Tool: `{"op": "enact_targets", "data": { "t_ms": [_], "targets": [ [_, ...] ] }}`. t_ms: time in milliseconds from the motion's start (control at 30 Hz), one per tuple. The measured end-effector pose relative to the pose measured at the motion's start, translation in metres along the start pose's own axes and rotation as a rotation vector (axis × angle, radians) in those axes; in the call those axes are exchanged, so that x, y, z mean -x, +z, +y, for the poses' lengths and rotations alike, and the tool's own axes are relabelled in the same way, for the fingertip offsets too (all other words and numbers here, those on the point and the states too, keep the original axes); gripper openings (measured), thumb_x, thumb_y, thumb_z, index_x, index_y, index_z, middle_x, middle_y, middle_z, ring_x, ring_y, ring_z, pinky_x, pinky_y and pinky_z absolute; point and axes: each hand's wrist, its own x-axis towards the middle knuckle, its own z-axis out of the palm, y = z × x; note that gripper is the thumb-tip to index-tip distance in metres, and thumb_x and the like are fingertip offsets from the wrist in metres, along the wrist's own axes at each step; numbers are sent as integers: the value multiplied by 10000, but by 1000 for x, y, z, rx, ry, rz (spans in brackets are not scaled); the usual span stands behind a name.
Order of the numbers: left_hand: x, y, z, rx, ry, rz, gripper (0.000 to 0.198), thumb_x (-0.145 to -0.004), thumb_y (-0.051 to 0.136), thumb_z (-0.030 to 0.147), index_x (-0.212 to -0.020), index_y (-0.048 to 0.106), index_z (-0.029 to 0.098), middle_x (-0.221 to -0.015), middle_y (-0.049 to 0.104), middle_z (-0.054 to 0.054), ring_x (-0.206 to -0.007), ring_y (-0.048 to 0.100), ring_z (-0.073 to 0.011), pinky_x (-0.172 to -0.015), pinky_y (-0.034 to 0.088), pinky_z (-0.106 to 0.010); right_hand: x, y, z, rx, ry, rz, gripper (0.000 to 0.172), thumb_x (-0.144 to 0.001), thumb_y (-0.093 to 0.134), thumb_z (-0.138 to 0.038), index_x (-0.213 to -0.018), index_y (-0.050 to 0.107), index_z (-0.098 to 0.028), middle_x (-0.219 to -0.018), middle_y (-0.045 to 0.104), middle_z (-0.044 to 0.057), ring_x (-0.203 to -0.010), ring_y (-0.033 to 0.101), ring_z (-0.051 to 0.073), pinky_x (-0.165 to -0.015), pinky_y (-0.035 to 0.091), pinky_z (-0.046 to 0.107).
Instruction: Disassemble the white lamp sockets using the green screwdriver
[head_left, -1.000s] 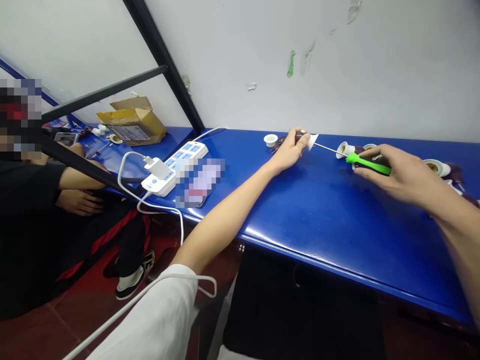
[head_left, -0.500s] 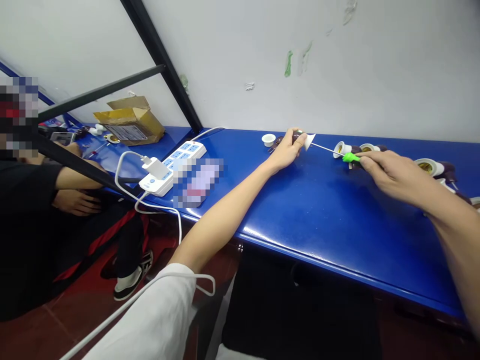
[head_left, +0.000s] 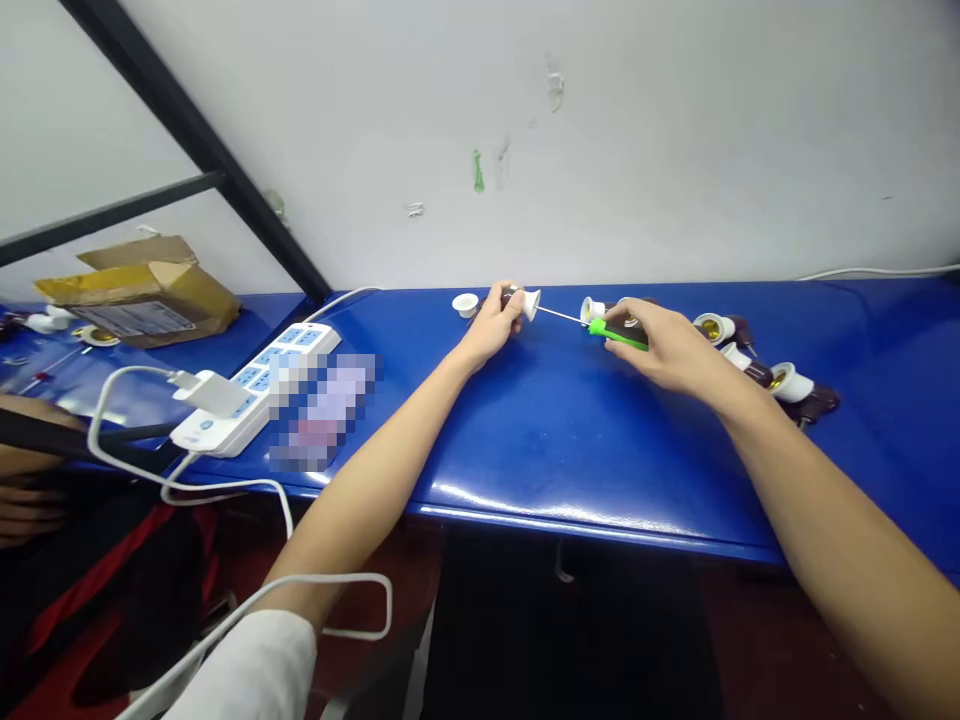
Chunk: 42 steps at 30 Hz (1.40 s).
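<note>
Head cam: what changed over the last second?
The view swung right and pulled back, showing more of the blue table and lamp holders; the seated co-worker has mostly left the frame. The right hand still grips the green-handled screwdriver, its shaft reaching the white-ended lamp holder in the left hand. Nothing was picked up or let go. The power strip stayed put.

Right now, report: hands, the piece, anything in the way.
Left hand grips lamp holder. Right hand holds green-handled screwdriver, tip at holder's white end. Loose lamp holders beyond right hand.
</note>
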Motion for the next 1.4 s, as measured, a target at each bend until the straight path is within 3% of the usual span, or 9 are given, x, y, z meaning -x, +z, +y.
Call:
{"op": "enact_targets", "data": {
  "t_ms": [233, 400, 567, 667, 767, 933, 1100, 1233, 1400],
  "targets": [
    [-3, -4, -1, 3, -9, 10, 104, -1072, 588, 297, -1055, 520, 220, -732, 558, 51, -590, 503, -85, -605, 405, -208, -2, 2, -5, 17, 52, -92, 330, -1074, 435, -351, -1132, 733, -220, -1147, 786, 145, -1032, 737, 342, -928, 568, 503],
    [-7, -6, -4, -26, 17, -5, 235, -1024, 685, 401, -1043, 522, 233, -712, 567, 52, -587, 510, -92, -613, 412, -216, -2, 0, -4, -11, 31, -20, 284, -942, 678, -320, -1212, 686, -230, -1289, 751, 138, -1148, 706, 353, -979, 553, 492],
    [-8, -6, -5, -24, 25, -10, 228, -1024, 684, 394, -1050, 525, 233, -749, 576, 45, -606, 518, -91, -616, 421, -215, -4, -2, -6, 19, 67, -169, 315, -1090, 418, -372, -1076, 690, -213, -1104, 760, 157, -1022, 704, 337, -941, 542, 504],
    [-8, -6, -6, -27, 28, -17, 193, -1038, 665, 368, -1062, 534, 228, -776, 573, 39, -627, 525, -92, -619, 423, -214, -3, -3, -5, 1, 73, -103, 189, -1017, 544, -335, -1103, 664, -217, -1168, 750, 146, -1038, 701, 329, -931, 546, 477],
    [-8, -5, -6, -17, 38, -9, 166, -1049, 642, 358, -1059, 538, 230, -784, 574, 35, -631, 525, -93, -614, 417, -213, -2, -3, -4, -23, 14, -9, 229, -940, 661, -340, -1140, 654, -228, -1208, 733, 136, -1058, 694, 324, -938, 554, 465],
    [-8, -5, -3, -7, 14, 9, 196, -1038, 658, 382, -1046, 532, 232, -736, 565, 46, -605, 516, -92, -616, 421, -209, -2, -2, -5, -6, 8, -66, 285, -1078, 441, -364, -1102, 692, -231, -1174, 762, 150, -1108, 699, 338, -990, 539, 500],
    [-8, -5, -1, -7, 11, 5, 182, -1044, 646, 375, -1048, 533, 233, -731, 567, 47, -599, 516, -92, -615, 415, -212, -2, -3, -7, -32, 9, -45, 250, -968, 641, -349, -1184, 673, -227, -1235, 747, 140, -1112, 698, 335, -985, 554, 490],
    [-8, -6, -2, 14, 22, 9, 212, -1028, 672, 389, -1030, 526, 235, -744, 572, 42, -612, 514, -93, -621, 416, -215, -4, -3, -8, -5, 6, -97, 306, -1070, 453, -361, -1148, 708, -211, -1167, 752, 162, -1095, 698, 346, -1003, 541, 525],
    [-10, -7, -4, 25, 19, 3, 272, -986, 726, 424, -1028, 539, 231, -736, 578, 40, -609, 524, -93, -605, 416, -213, -2, -3, -6, -44, -37, 14, 274, -962, 607, -284, -1216, 680, -211, -1266, 721, 155, -1130, 698, 335, -997, 554, 488]
  ]
}}
